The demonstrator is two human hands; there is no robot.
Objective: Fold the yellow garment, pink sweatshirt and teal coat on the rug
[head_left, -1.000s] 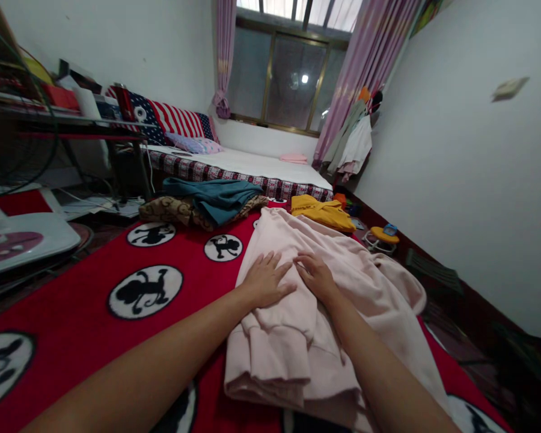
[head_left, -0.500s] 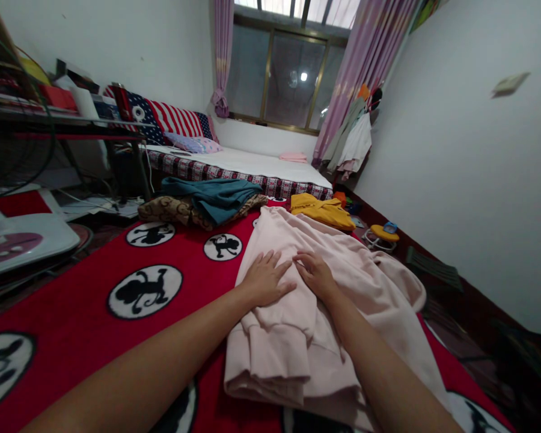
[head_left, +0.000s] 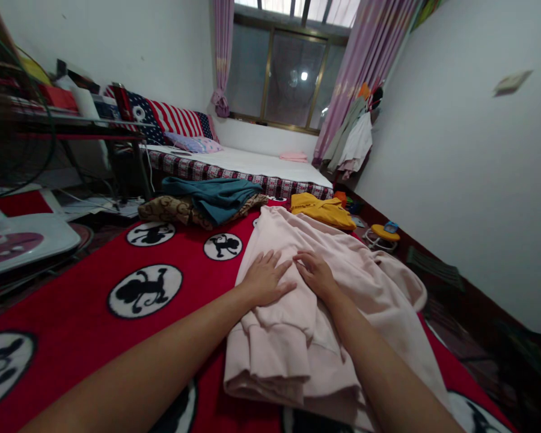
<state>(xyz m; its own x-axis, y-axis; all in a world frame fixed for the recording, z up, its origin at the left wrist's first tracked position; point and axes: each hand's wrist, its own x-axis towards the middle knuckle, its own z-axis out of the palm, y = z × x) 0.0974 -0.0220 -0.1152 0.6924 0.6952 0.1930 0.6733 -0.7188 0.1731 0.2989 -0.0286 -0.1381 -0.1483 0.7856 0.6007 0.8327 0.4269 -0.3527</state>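
A pale pink sweatshirt (head_left: 360,282) lies spread on the red blanket (head_left: 85,355), one sleeve folded over its body with the cuff near the bottom hem. My left hand (head_left: 267,279) rests flat on the folded sleeve, fingers spread. Close beside it, my right hand (head_left: 314,273) touches the same cloth with fingers loosely bent and pointing left; nothing shows inside them. Part of the sweatshirt's right side is hidden under my right forearm.
Beyond the sweatshirt lie a teal garment (head_left: 220,195) on a brown patterned cloth (head_left: 171,210), and a folded yellow garment (head_left: 322,210). A yellow stool (head_left: 385,233) stands to the right. A cluttered desk (head_left: 94,123) is on the left, a bed (head_left: 252,161) by the window.
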